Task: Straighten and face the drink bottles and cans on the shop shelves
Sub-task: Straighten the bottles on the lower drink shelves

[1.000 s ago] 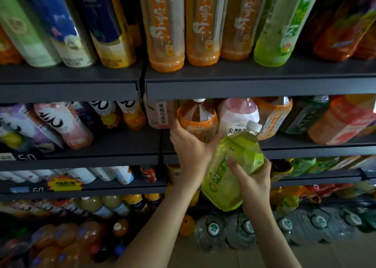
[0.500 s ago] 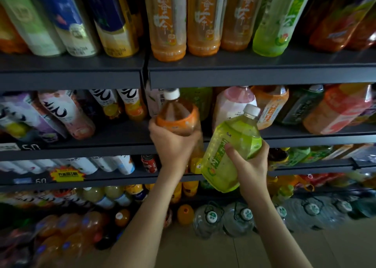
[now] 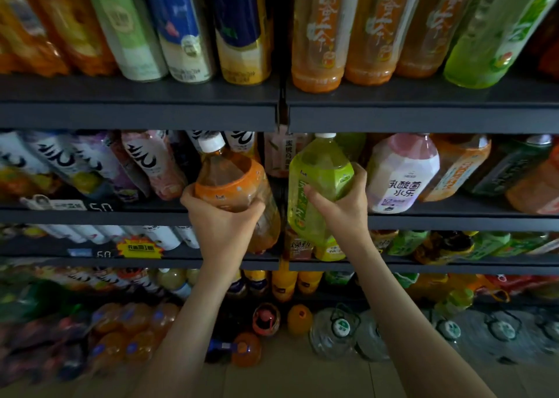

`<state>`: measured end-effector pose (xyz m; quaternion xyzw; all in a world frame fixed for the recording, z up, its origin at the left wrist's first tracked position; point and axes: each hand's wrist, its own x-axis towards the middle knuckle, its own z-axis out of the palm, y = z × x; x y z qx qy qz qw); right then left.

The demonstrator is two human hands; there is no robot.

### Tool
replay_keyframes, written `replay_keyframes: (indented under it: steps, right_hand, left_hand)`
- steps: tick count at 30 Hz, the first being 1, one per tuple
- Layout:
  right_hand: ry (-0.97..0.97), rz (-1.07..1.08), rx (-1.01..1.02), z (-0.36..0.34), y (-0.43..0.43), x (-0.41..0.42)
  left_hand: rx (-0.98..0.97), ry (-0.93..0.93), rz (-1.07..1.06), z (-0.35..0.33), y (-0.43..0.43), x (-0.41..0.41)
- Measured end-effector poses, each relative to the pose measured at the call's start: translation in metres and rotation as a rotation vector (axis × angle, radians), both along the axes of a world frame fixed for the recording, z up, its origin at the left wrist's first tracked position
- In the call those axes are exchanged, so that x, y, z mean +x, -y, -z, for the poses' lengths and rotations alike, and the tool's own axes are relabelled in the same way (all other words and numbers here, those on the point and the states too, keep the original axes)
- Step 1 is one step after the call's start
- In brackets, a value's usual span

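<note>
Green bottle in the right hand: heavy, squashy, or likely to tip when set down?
Probably heavy: the green bottle looks full. Likely firm: the right hand grips it without visible denting. Tall, so it may tip if set down askew.

A single wide-angle camera is riding on the person's head, looking forward and down at the dark grey metal shelves (image 3: 139, 107) from close range. The left hand (image 3: 223, 228), gripping an amber plastic bottle with an orange label (image 3: 230, 183), and the right hand (image 3: 341, 213), gripping a green plastic bottle (image 3: 317, 167), are sitting mid-frame. The lens is bowing the shelf rows, and the pale beige floor (image 3: 302, 379) is showing along the bottom edge
</note>
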<state>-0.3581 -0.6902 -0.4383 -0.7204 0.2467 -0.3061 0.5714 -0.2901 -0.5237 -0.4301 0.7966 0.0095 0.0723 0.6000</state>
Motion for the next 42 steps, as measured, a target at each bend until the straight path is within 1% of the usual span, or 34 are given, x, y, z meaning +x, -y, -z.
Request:
replay_keyframes:
  steps: [3, 8, 10, 13, 20, 24, 27, 29, 32, 34, 38, 42]
  right_hand:
    - [-0.036, -0.034, -0.096, 0.001, -0.001, 0.019]
    - [-0.074, -0.005, -0.183, 0.003, 0.014, 0.031]
    - [-0.096, 0.021, -0.292, 0.005, 0.015, 0.028]
    - [-0.068, 0.047, -0.431, 0.009, 0.010, 0.026]
    - [-0.018, 0.232, -0.543, 0.015, 0.007, 0.021]
    - [-0.016, 0.291, -0.541, 0.013, -0.009, 0.021]
    - [-0.112, 0.320, -0.587, 0.014, -0.027, 0.034]
    - [-0.173, 0.392, -0.609, 0.013, -0.034, 0.045]
    - [-0.169, 0.493, -0.580, 0.013, -0.030, 0.056]
    - [-0.157, 0.486, -0.549, 0.014, -0.024, 0.056]
    - [-0.170, 0.416, -0.607, 0.016, -0.022, 0.045]
    - [-0.235, 0.326, -0.601, 0.007, -0.026, 0.035]
  left_hand:
    - [-0.010, 0.015, 0.015, 0.002, -0.004, 0.006]
    - [-0.003, -0.001, 0.037, 0.002, -0.006, 0.016]
    - [-0.004, -0.023, 0.045, 0.002, -0.006, 0.019]
    - [-0.020, -0.031, 0.066, 0.002, -0.003, 0.022]
    - [-0.034, -0.022, 0.119, 0.001, 0.004, 0.019]
    - [-0.028, -0.014, 0.130, 0.003, 0.005, 0.014]
    - [-0.031, -0.010, 0.128, 0.002, 0.009, 0.010]
    - [-0.033, -0.008, 0.131, 0.001, 0.011, 0.008]
    - [-0.032, -0.013, 0.139, 0.001, 0.012, 0.007]
    - [-0.019, -0.015, 0.141, 0.000, 0.009, 0.008]
    - [-0.001, -0.009, 0.134, -0.003, 0.004, 0.010]
    - [0.015, -0.005, 0.125, -0.009, 0.004, 0.003]
